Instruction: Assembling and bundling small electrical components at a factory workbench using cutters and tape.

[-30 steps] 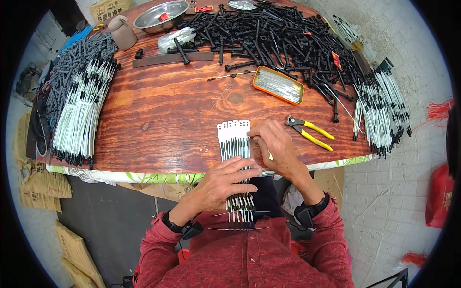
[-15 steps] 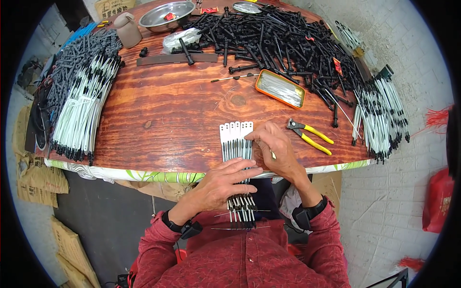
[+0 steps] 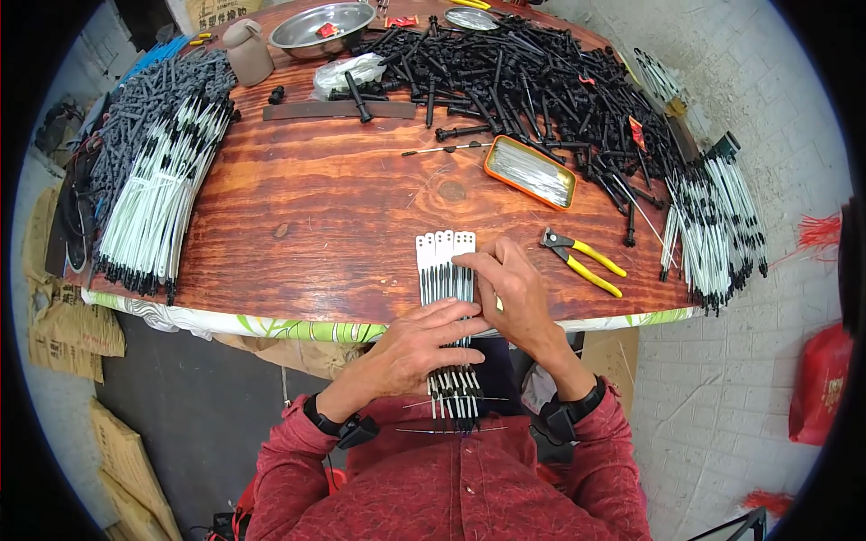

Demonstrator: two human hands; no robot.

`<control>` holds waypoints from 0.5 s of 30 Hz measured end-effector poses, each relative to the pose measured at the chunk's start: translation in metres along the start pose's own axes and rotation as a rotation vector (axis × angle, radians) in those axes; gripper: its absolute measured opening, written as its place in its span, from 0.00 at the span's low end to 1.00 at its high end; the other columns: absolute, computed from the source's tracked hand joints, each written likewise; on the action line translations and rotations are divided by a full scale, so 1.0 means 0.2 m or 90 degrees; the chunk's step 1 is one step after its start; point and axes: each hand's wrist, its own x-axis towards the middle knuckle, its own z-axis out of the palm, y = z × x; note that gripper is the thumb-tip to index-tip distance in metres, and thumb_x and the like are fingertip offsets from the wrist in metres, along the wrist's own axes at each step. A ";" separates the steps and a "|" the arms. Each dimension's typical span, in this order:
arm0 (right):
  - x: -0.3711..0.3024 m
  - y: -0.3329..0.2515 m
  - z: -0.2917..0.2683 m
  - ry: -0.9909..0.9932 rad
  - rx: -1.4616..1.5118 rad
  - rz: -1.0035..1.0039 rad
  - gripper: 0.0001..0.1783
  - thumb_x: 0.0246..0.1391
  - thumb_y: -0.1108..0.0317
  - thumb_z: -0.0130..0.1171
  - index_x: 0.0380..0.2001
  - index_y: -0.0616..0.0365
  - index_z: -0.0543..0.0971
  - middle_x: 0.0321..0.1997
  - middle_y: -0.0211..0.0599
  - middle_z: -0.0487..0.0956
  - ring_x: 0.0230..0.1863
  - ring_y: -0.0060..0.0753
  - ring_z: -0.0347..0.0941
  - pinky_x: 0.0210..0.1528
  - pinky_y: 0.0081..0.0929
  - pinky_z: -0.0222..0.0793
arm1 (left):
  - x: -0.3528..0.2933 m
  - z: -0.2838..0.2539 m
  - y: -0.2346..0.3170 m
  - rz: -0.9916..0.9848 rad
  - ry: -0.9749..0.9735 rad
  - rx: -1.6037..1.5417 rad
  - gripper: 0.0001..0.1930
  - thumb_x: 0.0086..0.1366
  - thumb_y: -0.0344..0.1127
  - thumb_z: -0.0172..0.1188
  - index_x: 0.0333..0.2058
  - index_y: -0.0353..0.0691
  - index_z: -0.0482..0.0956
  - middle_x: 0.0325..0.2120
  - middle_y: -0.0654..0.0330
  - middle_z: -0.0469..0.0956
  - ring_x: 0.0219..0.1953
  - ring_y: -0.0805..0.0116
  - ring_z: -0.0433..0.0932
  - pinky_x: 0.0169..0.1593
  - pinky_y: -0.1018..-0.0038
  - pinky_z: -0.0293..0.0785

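A row of slim white strips with black sections (image 3: 443, 245) lies side by side over the table's front edge, its lower part hanging near my lap. Across that lower part run two thin metal wires (image 3: 492, 398). My left hand (image 3: 419, 350) lies over the middle of the strips, its fingers stretched out and slightly spread. At the strips' right side, my right hand (image 3: 516, 293) has its fingers bent, the index fingertip touching their upper part. A small pale thing (image 3: 500, 304) shows beneath its fingers; its kind is too hidden to tell.
Yellow-handled pliers (image 3: 586, 261) lie to the right. Beyond them an orange-rimmed tin (image 3: 530, 173) holds thin metal pins. Black plastic pieces (image 3: 505, 77) are heaped at the back. Bundles of white strips stand left (image 3: 149, 212) and right (image 3: 713, 234). A steel bowl (image 3: 311, 36) sits far back.
My right hand has shifted slightly left and its index finger now reaches further across the strips. My left hand has stayed in place. The view has tilted a little.
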 end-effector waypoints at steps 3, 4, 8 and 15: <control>0.00 0.00 0.01 -0.004 0.016 0.009 0.18 0.44 0.84 0.56 0.40 0.58 0.82 0.32 0.42 0.74 0.33 0.44 0.73 0.34 0.37 0.69 | 0.00 0.00 0.01 0.010 0.006 -0.004 0.16 0.47 0.34 0.66 0.38 0.42 0.84 0.56 0.55 0.75 0.60 0.50 0.70 0.61 0.57 0.68; 0.00 -0.01 0.01 -0.006 0.016 0.013 0.18 0.44 0.84 0.55 0.40 0.58 0.82 0.32 0.42 0.74 0.33 0.44 0.73 0.34 0.37 0.69 | 0.00 0.00 0.01 0.010 0.008 -0.003 0.16 0.47 0.34 0.66 0.38 0.42 0.84 0.56 0.55 0.75 0.60 0.50 0.70 0.61 0.57 0.68; 0.01 -0.01 0.00 -0.023 -0.011 0.004 0.19 0.45 0.84 0.55 0.41 0.57 0.83 0.32 0.42 0.74 0.33 0.45 0.73 0.34 0.37 0.69 | -0.01 0.01 0.00 0.010 0.016 -0.008 0.16 0.48 0.33 0.64 0.39 0.42 0.84 0.55 0.55 0.75 0.59 0.51 0.71 0.59 0.58 0.69; 0.02 -0.02 0.01 -0.032 -0.009 0.007 0.18 0.46 0.84 0.54 0.40 0.57 0.83 0.32 0.42 0.74 0.33 0.44 0.73 0.34 0.37 0.69 | -0.01 0.03 -0.02 0.014 0.009 0.017 0.14 0.55 0.42 0.68 0.40 0.45 0.84 0.53 0.56 0.77 0.57 0.51 0.73 0.58 0.57 0.70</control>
